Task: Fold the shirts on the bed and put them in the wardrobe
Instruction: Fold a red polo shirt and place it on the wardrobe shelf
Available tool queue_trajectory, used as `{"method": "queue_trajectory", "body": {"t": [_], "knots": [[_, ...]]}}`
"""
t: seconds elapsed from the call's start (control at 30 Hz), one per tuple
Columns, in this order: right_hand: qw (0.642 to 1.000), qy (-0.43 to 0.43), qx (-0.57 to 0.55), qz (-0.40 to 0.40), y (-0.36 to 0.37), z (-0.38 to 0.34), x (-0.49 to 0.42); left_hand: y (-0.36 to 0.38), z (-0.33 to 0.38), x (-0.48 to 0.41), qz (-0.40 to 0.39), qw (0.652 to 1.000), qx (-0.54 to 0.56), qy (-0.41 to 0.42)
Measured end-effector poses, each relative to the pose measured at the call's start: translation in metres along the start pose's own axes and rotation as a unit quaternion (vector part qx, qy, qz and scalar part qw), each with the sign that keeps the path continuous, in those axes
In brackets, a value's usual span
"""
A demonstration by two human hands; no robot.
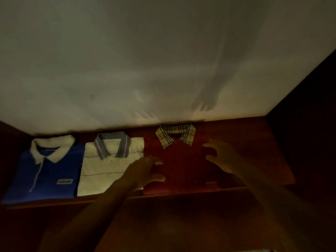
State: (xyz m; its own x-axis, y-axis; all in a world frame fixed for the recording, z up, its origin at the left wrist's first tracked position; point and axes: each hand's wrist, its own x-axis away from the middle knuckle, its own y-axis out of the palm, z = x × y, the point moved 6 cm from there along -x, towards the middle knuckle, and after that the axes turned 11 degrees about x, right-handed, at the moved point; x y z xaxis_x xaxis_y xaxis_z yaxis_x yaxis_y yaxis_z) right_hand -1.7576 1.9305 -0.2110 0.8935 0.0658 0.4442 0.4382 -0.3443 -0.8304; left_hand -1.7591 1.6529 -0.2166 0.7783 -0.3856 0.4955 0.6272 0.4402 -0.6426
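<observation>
Looking down into the wardrobe: three folded shirts lay side by side on one reddish-brown shelf [254,139], collars toward the far side, against the pale back wall [127,60]. Blue shirt [47,175] sat at the left, with a white collar and a small logo patch [65,181] near its near-right corner. Cream shirt [101,171] sat in the middle with a grey striped collar, its left edge touching or just overlapping the blue one. Red shirt [181,166] sat to the right of the cream one, edges touching, with a tan plaid collar [175,135]. Both hands were over the red shirt. Left hand [145,170] was at the shirt's left edge, over the seam with the cream shirt, fingers apart and loosely curved, thumb toward the near side, nothing clamped. Right hand [221,157] was over the shirt's right side, fingers apart and loosely curved, nothing clamped. Could not tell whether either hand touched the fabric or sat just above it; frame was dim and motion-blurred. Hand shadows [205,104] fell on the back wall above the plaid collar. Dark side panel [309,124] closed the shelf at the right.
</observation>
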Motion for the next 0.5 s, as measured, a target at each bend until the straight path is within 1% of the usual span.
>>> {"method": "queue_trajectory", "body": {"t": [0.17, 0.3, 0.4, 0.43, 0.5], "knots": [[0.994, -0.022, -0.096, 0.043, -0.114, -0.039, 0.097, -0.072, 0.088, 0.088, -0.037, 0.995, 0.085, 0.024], [0.98, -0.018, -0.18, 0.08, -0.21, -0.076, 0.204, -0.151, 0.177, 0.168, -0.017, 0.991, 0.124, 0.055], [0.973, -0.005, -0.174, 0.155, -0.268, -0.097, 0.289, -0.188, 0.228, 0.227, -0.013, 0.987, 0.141, 0.083], [0.971, 0.003, -0.172, 0.164, -0.277, -0.101, 0.314, -0.194, 0.24, 0.243, -0.011, 0.985, 0.148, 0.09], [0.975, 0.025, -0.165, 0.147, -0.285, -0.107, 0.363, -0.2, 0.267, 0.271, -0.014, 0.982, 0.16, 0.101]]}}
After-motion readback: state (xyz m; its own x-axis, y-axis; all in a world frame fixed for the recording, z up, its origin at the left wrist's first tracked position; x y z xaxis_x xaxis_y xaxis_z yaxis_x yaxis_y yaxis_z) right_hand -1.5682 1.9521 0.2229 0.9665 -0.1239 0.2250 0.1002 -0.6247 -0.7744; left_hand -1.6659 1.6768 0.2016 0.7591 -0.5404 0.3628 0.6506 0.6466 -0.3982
